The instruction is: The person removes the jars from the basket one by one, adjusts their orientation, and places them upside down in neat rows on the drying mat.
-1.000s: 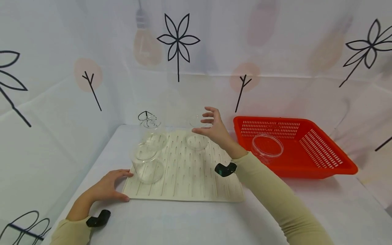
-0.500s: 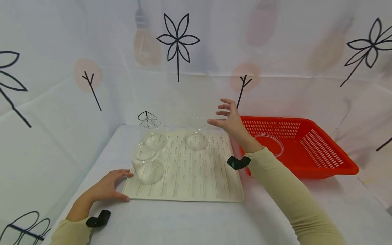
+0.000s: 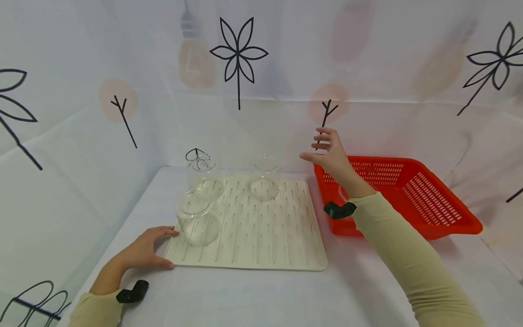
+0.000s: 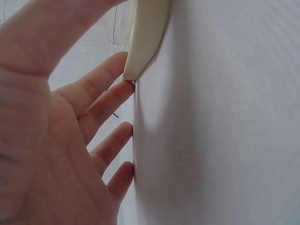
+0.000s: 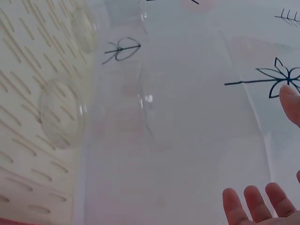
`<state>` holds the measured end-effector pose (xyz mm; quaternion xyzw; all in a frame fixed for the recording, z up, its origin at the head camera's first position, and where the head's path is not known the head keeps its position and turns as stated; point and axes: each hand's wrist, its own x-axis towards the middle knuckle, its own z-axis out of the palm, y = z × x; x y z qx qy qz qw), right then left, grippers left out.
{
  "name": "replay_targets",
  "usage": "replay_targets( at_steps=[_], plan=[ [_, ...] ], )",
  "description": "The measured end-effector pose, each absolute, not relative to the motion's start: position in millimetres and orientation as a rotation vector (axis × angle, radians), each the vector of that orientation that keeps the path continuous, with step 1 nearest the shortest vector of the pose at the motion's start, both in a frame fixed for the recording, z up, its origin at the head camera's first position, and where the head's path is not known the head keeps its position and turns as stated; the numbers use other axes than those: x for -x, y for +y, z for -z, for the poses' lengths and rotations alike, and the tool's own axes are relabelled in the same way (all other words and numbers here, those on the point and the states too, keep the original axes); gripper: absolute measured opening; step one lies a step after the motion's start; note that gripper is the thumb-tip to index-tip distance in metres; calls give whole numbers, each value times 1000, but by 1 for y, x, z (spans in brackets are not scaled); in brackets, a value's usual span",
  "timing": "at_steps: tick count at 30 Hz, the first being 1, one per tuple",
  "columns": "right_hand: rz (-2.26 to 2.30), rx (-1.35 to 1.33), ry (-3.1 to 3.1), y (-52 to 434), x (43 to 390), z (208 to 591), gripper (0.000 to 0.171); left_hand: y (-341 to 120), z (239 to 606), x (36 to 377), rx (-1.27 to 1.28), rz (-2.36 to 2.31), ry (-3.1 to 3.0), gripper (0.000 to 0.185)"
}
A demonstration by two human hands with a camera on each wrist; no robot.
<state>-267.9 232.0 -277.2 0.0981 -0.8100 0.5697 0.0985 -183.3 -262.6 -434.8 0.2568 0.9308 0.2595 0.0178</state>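
The right hand hangs in the air right of centre in the head view, over the near-left corner of the red basket. Its grip is spread, with the fingers loosely fanned and nothing between them. The nearest upright glass stands apart from it to the left, at the back of the cream drying mat.

The left hand lies flat at lower left, fingers straight, with the fingertips against the mat's front-left corner. The left wrist view shows them touching its edge.

I'd judge this an in-between step: an empty hand between mat and basket while the other steadies the mat. A clear dish seems to sit in the basket just behind the right wrist, though only a sliver shows. Picking it up would call for lowering the hand over the basket wall and closing on the rim gently, since clear glass is slippery and hard to see.

Two more glasses stand on the mat's left side, one in front and one behind, close together.

The bench is covered in pale cloth. A white backdrop printed with black line flowers, twigs and faint bulbs wraps round the back and both sides. A small black band sits at the left wrist.
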Motion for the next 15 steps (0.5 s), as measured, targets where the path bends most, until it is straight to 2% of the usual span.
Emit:
replay_targets(
  at_steps=[15],
  plan=[
    [-1564,-324,-2571,287,271,288,79,-261,433,185,-742,-807,2869,78]
  ],
)
